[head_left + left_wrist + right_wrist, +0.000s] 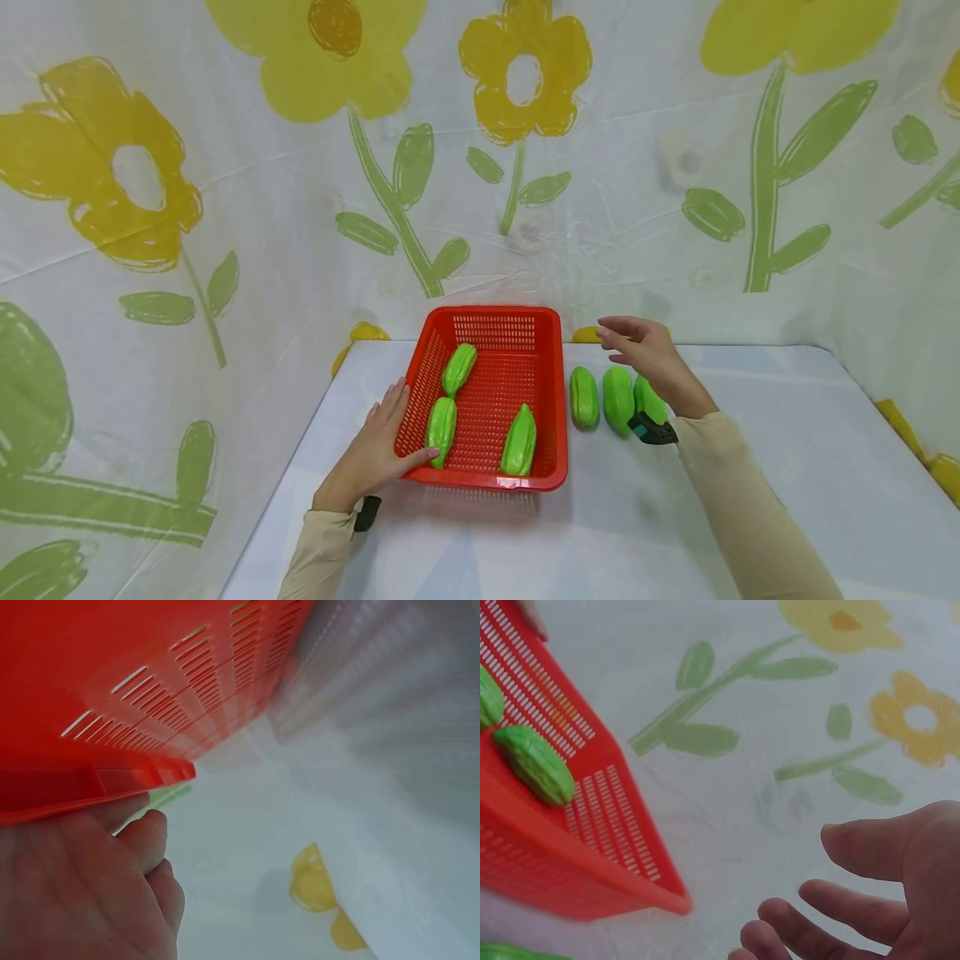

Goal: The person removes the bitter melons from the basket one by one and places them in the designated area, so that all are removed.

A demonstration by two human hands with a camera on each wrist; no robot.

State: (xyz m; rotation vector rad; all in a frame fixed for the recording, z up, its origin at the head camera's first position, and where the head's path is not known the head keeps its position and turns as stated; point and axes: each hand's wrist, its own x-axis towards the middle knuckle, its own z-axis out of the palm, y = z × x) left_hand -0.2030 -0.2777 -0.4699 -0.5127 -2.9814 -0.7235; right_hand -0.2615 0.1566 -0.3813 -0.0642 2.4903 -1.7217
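Note:
A red plastic basket [490, 313] with slotted walls stands on the table. My left hand [375, 446] holds its left front corner, the thumb over the rim and the fingers along the outside; in the left wrist view the palm [67, 892] lies against the rim. Inside are three bright green, ridged, elongated vegetables: one at the back left [460, 367], one at the front left [442, 427], one at the front right [519, 443]. My right hand [648, 354] hovers right of the basket, fingers loosely bent, holding nothing, as the right wrist view also shows.
Right of the basket, three similar green vegetables lie in a row: the nearest [584, 398], a middle one [618, 400], and one [649, 400] partly hidden by my right wrist. A pale flower-printed curtain [630, 208] hangs behind the white table [757, 467] and at its sides.

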